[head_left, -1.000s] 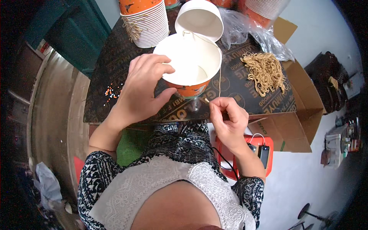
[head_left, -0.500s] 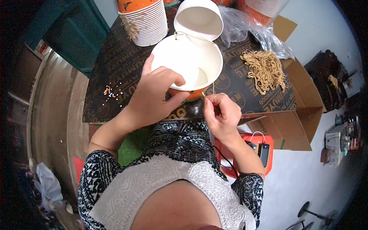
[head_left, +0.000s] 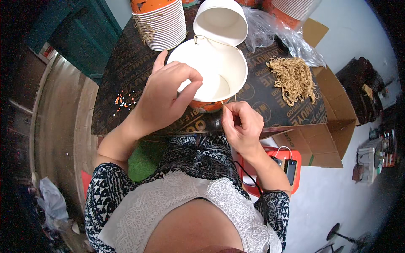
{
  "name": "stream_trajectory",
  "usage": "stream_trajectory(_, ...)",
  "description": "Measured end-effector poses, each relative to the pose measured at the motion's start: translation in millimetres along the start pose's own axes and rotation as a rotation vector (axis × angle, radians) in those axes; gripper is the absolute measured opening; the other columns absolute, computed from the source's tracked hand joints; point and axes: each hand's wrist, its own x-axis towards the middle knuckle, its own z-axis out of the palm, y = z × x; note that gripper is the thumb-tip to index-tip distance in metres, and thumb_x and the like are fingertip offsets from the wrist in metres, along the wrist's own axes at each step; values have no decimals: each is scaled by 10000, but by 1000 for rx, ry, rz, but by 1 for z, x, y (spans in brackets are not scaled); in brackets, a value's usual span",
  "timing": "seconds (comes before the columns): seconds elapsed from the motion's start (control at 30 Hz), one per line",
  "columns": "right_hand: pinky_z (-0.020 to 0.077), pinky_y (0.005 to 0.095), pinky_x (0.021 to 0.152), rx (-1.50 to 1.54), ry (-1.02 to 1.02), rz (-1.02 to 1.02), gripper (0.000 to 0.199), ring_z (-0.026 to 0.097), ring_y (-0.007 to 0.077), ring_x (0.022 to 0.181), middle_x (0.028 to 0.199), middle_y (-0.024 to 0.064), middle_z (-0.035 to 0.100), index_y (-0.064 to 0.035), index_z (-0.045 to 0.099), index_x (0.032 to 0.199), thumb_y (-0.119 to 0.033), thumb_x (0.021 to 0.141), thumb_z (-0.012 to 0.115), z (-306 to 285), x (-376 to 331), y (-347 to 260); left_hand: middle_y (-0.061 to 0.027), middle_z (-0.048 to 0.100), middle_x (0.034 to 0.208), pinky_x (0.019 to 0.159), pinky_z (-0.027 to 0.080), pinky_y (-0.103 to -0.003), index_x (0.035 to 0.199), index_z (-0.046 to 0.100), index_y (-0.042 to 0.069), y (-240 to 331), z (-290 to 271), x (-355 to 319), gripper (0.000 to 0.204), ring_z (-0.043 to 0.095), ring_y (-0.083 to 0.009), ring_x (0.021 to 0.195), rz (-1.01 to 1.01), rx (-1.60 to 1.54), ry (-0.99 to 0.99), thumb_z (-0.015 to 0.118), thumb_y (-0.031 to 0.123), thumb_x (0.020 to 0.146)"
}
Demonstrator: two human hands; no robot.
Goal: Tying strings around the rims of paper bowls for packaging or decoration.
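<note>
Right grip (head_left: 244, 124) pinched cord (head_left: 222, 102) in front of the bucket (head_left: 223, 67), likely for control! Left grip (head_left: 162, 95) curled over the bucket's left, hold unclear.

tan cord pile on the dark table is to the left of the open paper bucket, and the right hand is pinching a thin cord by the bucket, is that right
Not quite: the head view shows the tan cord pile to the right of the open paper bucket. It is on the dark table, and the right hand is pinching a thin cord by the bucket.
</note>
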Motion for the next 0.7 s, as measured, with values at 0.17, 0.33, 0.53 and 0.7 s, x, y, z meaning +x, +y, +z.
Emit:
stream_trajectory(0.17, 448, 344, 489, 0, -12, 14, 153, 579, 253, 520, 635, 112, 557, -14, 552, 755, 65, 745, 682, 3, 4, -2, -125, 665, 939, 1018, 378, -438, 1043, 640, 23, -13, 0, 27, 180, 618, -302, 975, 41, -181, -160, 559, 104, 904)
stream_trajectory(0.33, 449, 351, 491, -12, 5, -6, 152, 578, 260, 522, 639, 114, 556, -16, 557, 762, 63, 745, 685, 5, 4, 0, -182, 661, 919, 840, 470, -397, 1060, 656, -18, -23, 17, 54, 277, 622, -325, 896, 106, -341, -629, 503, 161, 915)
stream_trajectory(0.53, 462, 359, 500, -7, 10, -2, 136, 592, 275, 540, 658, 119, 570, -12, 584, 799, 51, 748, 693, 5, 2, 0, -140, 647, 707, 614, 495, -347, 843, 644, -19, -17, 23, 56, 207, 614, -222, 636, -50, -407, -866, 536, 153, 882)
stream_trajectory(0.7, 478, 359, 511, -5, -38, 25, 132, 604, 278, 560, 696, 120, 593, -10, 607, 838, 23, 762, 709, -5, 5, -4, -121, 623, 663, 578, 474, -334, 772, 605, -16, -15, 18, 49, 179, 582, -185, 599, -75, -436, -726, 556, 134, 856)
